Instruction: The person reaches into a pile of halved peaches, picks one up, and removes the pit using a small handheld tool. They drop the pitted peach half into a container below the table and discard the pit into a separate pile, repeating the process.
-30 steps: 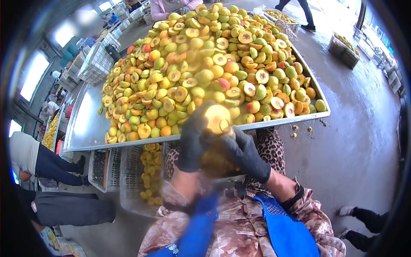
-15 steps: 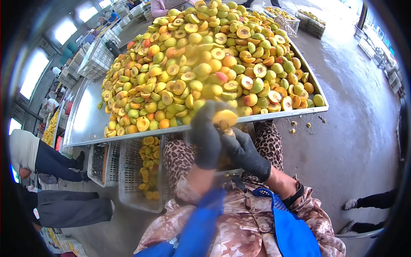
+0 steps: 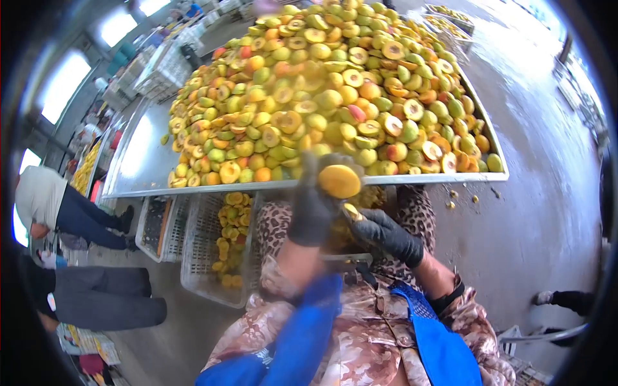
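Observation:
My left hand (image 3: 309,212), in a dark glove, is closed around a yellow peach half (image 3: 340,181), its cut face showing. Just below and to the right, my gloved right hand (image 3: 389,238) has its fingers pinched on a small yellowish thing (image 3: 352,212), too small to identify. Both hands are over my lap at the near edge of a metal tray (image 3: 138,157). A large heap of halved peaches (image 3: 283,119) fills most of that tray, many with cut faces up. Beneath my hands, a container between my knees is mostly hidden.
Under the tray at left stands a plastic crate (image 3: 198,264) holding peach pieces (image 3: 232,238), beside another crate (image 3: 168,239). Two people (image 3: 84,212) (image 3: 106,299) are at the left. Fruit bits (image 3: 453,194) lie on the wet floor. More filled crates (image 3: 450,19) stand behind.
The peach half has turned so its cut face shows more fully. My right hand has moved slightly down and right, away from it. The view has shifted a little.

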A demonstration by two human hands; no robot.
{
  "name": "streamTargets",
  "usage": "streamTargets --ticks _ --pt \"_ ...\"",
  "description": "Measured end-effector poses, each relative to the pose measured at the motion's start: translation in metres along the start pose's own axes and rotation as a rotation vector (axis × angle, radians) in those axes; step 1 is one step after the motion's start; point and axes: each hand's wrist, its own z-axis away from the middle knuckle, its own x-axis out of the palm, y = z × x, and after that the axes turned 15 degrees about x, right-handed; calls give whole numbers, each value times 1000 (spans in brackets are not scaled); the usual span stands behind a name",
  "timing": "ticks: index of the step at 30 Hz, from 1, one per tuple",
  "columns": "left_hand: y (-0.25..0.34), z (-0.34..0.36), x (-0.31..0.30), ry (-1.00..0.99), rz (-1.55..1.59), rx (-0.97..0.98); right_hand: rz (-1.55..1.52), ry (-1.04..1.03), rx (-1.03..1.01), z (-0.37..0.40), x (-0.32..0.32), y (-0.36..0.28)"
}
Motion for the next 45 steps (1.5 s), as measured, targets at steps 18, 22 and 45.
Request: streamTargets --ticks 18,22,45 --pt "30 -224 -75 -448 -1706 986 847 298 -37 -48 -4 34" --pt "-73 -312 -31 -903 -1930 1012 891 396 -62 -38 -21 63" --pt "-2 -34 -30 -592 -942 375 -734 308 -167 -51 -8 -51"
